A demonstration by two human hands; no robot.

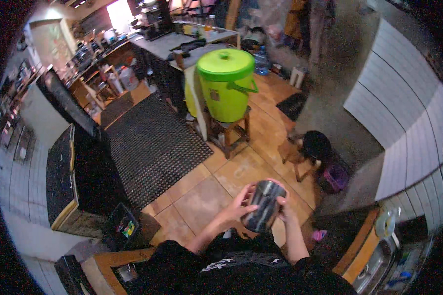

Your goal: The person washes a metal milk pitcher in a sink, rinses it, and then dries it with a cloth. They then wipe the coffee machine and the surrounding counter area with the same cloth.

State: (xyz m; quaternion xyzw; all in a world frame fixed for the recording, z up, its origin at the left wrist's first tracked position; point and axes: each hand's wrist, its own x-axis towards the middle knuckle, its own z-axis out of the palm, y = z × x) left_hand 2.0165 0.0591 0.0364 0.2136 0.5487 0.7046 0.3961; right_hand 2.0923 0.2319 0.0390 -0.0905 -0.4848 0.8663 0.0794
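A dark, shiny cylindrical canister (264, 206) is held in front of my body between both hands, tilted. My left hand (243, 204) wraps its left side, the thumb lying across the front. On the right side, my right hand (284, 206) grips it with the thumb near the upper edge. Fingers behind the canister are partly hidden. What it contains cannot be seen. Beyond my hands, a lime green lidded bucket (227, 88) with a green handle stands on a wooden stool (227, 142).
A black perforated mat (155, 147) covers part of the tiled floor. To the right are a low stool with a round black seat (316, 144) and a purple basket (335, 177). A black bin (120, 221) stands at the lower left, a sink (373, 269) at the lower right.
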